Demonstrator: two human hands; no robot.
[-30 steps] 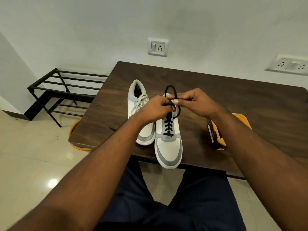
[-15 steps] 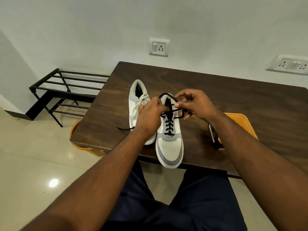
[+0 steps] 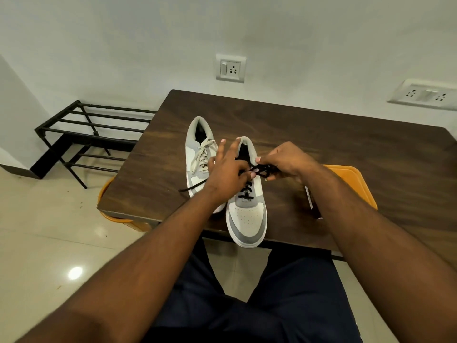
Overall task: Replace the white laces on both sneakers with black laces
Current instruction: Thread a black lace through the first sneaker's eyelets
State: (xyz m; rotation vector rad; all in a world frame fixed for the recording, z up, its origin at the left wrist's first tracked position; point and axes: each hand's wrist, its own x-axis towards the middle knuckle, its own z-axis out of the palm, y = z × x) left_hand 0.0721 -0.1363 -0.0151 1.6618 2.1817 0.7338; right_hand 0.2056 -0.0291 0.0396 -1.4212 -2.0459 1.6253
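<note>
Two white-and-grey sneakers stand side by side on a dark wooden table (image 3: 321, 134), toes toward me. The left sneaker (image 3: 197, 154) carries white laces (image 3: 203, 157). The right sneaker (image 3: 247, 219) is threaded with a black lace (image 3: 246, 191), and its toe juts past the table's front edge. My left hand (image 3: 228, 172) is over that shoe's upper eyelets, thumb and a finger pinched on the lace, other fingers spread. My right hand (image 3: 284, 160) pinches the bunched lace loops beside the shoe's collar. One black lace end (image 3: 190, 188) trails left across the left sneaker.
An orange tray (image 3: 356, 179) and a small dark box (image 3: 310, 199) lie on the table right of my right forearm. An orange tub (image 3: 111, 214) sits under the table's left corner. A black metal rack (image 3: 81, 134) stands at the left wall. Wall sockets are behind.
The raised lace loop has come down onto the shoe. My hands dropped and drew apart, the right pulling the bunched lace rightward, and my left fingers have spread.
</note>
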